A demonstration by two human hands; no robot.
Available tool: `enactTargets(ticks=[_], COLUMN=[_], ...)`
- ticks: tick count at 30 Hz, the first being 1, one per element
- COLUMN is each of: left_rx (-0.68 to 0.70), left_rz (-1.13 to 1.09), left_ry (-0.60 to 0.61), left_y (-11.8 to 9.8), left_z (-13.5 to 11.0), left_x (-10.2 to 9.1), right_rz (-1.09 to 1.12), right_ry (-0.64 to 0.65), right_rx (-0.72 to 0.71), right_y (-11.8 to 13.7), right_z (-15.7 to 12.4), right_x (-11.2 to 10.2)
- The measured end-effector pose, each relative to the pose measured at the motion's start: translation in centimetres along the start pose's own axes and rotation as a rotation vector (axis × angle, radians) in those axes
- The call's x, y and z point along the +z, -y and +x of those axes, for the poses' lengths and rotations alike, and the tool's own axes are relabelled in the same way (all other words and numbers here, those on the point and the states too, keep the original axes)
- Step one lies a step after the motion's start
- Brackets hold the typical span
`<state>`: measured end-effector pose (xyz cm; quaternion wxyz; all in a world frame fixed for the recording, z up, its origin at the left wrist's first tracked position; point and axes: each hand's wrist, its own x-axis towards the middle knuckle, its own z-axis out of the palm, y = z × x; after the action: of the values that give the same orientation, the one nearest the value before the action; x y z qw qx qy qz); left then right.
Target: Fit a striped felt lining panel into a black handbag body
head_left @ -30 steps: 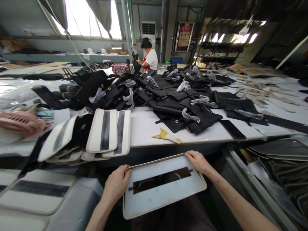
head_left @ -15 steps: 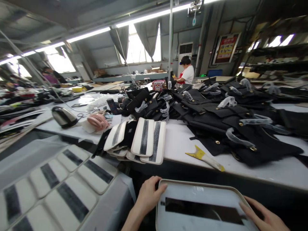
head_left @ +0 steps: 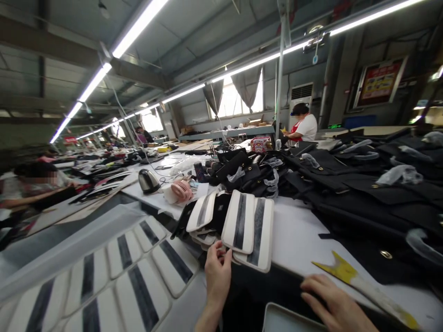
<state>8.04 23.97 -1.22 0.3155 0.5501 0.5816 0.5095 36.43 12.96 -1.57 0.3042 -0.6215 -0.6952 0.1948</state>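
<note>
My left hand (head_left: 217,274) is raised to the table edge, its bent fingers apart at the lower edge of a white rounded panel (head_left: 254,198) with a dark stripe. That panel overlaps another striped white panel (head_left: 266,230) in a stack that juts over the edge. Whether the fingertips touch the panel is hard to tell. My right hand (head_left: 330,299) hovers over the right side of a pale shallow tray (head_left: 285,318), fingers stretched out and nothing seen in them. Most of the tray falls below the view. A yellow-ended white tool (head_left: 367,286) lies beside that hand.
Striped panels (head_left: 138,281) lie in rows on a covered surface at left. Black bags (head_left: 346,198) with wrapped handles heap up at right. A kettle (head_left: 148,181) and pink fan (head_left: 182,190) stand on the table. One person (head_left: 306,124) works behind, another (head_left: 34,184) at left.
My left hand has let go of the tray and moved up to the stacked panels. The right hand has come off the tray's side. The tray sits lower, and the view has turned left.
</note>
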Motion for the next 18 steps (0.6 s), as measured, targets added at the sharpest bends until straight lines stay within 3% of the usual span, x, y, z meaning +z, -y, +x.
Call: enactTargets(ticks=[5,8,11,14,16,18], left_rx=[-0.065,-0.047,-0.022,-0.082,-0.167,-0.272], left_rz=[0.111,0.134,0.169,0.189,0.189,0.169], left_ry=[0.015,-0.108,-0.291,-0.411,-0.414,-0.344], left_y=[-0.1,-0.3,-0.9,-0.6,0.2,1.2], left_z=[2.0,2.9,4.6,7.5,9.9,12.1], left_x=[0.4,-0.3,-2.5,-5.3,-6.8,-7.9], right_rz=[-0.141,-0.209,-0.232,-0.253,-0.311,-0.392], right_ry=[0.049,0.033,0.014,-0.019,-0.018,0.018], right_rx=[-0.186,-0.210,-0.246,-0.327,-0.385,-0.425], right_y=[4.3,5.1,5.8,7.0,8.0,8.8], right_z=[8.2,11.0,12.6,13.8,14.7,15.6], right_x=[3.2,4.6,5.5,6.3,6.7,7.2])
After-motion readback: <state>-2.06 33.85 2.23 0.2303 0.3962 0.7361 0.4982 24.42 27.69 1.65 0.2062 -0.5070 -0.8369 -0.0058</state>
